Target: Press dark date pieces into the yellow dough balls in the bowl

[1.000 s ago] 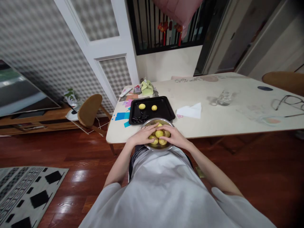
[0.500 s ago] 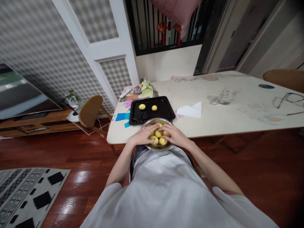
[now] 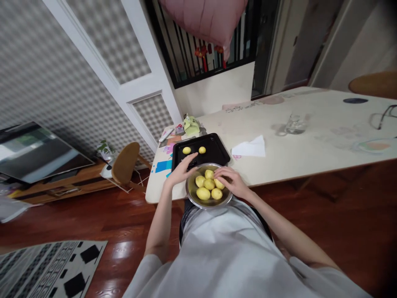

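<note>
A shiny metal bowl holding several yellow lemons sits in front of my body, by the table's near edge. My left hand is open at the bowl's left rim, its fingers apart and reaching over the black tray's front edge. My right hand comes over the right rim, its thumb and fingers curled round a lemon at the right side of the bowl. Part of that lemon is hidden by the hand. Behind the bowl lies the black tray, with two lemons apart on it.
On the white table lie a folded white paper and a clear glass, right of the tray. A green box and a white remote are at the back left. A wooden chair stands to the left.
My left hand has lifted off the lemons and moved left to the rim, uncovering them. The right hand has drawn slightly right. The view has shifted, and the two tray lemons stay in place.
</note>
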{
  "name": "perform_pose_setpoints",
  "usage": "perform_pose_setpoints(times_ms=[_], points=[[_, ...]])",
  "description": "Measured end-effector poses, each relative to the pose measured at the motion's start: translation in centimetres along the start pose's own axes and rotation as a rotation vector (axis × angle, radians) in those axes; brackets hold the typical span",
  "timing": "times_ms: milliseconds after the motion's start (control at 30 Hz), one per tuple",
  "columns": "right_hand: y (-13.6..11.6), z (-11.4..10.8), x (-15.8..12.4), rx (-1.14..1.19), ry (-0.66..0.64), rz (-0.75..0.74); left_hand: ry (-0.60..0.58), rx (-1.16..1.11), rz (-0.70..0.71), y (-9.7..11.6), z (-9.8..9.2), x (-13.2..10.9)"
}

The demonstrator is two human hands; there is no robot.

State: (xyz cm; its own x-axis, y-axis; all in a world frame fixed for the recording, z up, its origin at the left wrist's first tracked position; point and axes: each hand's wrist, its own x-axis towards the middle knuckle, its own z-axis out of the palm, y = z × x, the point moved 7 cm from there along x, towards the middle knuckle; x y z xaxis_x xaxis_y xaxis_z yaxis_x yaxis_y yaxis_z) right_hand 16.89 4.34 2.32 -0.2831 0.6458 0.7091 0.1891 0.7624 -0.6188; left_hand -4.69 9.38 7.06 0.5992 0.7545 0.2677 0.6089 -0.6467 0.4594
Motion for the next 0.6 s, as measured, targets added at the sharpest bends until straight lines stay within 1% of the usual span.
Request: perform_pose_setpoints(times_ms=[67, 133, 233, 300, 367, 467, 533, 600], points=[[0.8, -0.2, -0.4, 0.066, 0.067, 0.002, 0.017, 0.028, 0.012, -1.7, -0.1, 2.8], [1.7, -0.4, -0.8, 0.107, 0.110, 0.005, -0.012, 0.047, 0.011, -3.6, 0.5, 5.8], [2.9, -0.4, -1.2, 0.149, 0.152, 0.030, -0.041, 0.062, -0.036, -6.0, 2.0, 9.8], [3.3, -0.4, -1.4, 0.179, 0.159, 0.046, -0.070, 0.073, -0.088, -7.1, 3.3, 11.6], [3.3, -0.3, -1.4, 0.201, 0.158, 0.050, -0.084, 0.080, -0.126, -7.7, 4.5, 12.7], [3.2, -0.2, -1.4, 0.213, 0.157, 0.059, -0.078, 0.078, -0.160, -8.2, 5.7, 13.3], [3.3, -0.2, -1.4, 0.203, 0.163, 0.079, -0.066, 0.075, -0.174, -8.3, 5.8, 13.4], [3.4, -0.2, -1.4, 0.188, 0.161, 0.091, -0.051, 0.072, -0.174, -8.0, 5.5, 13.2]])
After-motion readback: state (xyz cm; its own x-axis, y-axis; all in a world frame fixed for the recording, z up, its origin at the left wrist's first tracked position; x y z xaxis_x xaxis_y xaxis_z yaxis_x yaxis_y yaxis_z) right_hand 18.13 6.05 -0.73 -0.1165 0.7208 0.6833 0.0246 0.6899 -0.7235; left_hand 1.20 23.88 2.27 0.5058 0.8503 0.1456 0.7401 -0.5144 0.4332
